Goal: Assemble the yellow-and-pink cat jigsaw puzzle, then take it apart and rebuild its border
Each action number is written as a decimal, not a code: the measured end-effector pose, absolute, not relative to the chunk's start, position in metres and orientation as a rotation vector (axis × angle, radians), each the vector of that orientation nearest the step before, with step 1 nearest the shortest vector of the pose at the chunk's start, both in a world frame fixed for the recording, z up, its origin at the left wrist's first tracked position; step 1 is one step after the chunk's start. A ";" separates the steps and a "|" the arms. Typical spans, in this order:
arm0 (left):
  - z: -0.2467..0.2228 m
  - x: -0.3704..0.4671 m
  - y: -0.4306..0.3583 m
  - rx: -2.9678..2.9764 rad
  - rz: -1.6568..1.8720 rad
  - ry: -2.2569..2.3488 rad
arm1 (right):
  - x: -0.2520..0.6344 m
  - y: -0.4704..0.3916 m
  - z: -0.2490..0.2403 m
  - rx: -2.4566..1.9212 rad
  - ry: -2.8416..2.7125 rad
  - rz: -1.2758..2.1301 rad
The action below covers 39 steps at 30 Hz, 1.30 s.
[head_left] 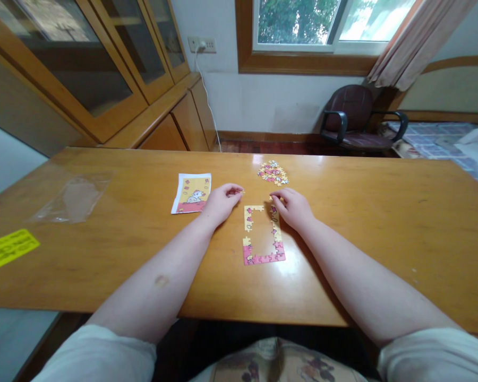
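My left hand is closed in a pinch on a small pale yellow puzzle piece, just above the upper left of the frame of joined pieces. My right hand pinches another yellow puzzle piece near the upper right corner. Between my forearms lies the puzzle border, pink along the bottom and yellow higher up. Gaps show in its left side and along its top edge. Beyond my hands sits a pile of loose puzzle pieces. Left of my left hand is a reference picture of a white animal on yellow and pink.
A clear plastic bag lies on the left of the wooden table, with a yellow label nearer its left edge. Past the table stand a cabinet and an office chair.
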<state>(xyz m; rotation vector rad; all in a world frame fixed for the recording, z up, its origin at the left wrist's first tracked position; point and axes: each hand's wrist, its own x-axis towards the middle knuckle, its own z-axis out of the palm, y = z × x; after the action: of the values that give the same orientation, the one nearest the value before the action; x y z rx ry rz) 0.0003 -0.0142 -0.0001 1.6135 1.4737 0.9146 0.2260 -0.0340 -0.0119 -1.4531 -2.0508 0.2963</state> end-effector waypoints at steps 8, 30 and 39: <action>0.004 0.029 -0.039 1.006 0.961 1.046 | 0.216 -0.047 -0.007 -1.274 -2.124 0.245; 0.000 0.030 -0.040 1.654 0.890 1.349 | 0.223 -0.039 -0.007 -1.296 -2.030 0.242; -0.001 0.026 -0.039 2.433 0.555 1.427 | 0.219 -0.034 -0.001 -1.623 -2.221 0.414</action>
<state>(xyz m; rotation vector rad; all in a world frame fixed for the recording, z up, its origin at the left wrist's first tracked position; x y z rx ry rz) 0.0265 -0.0392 -0.0008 2.4331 1.4272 0.5550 0.2189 -0.0337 -0.0014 -1.6232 -2.2211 0.4144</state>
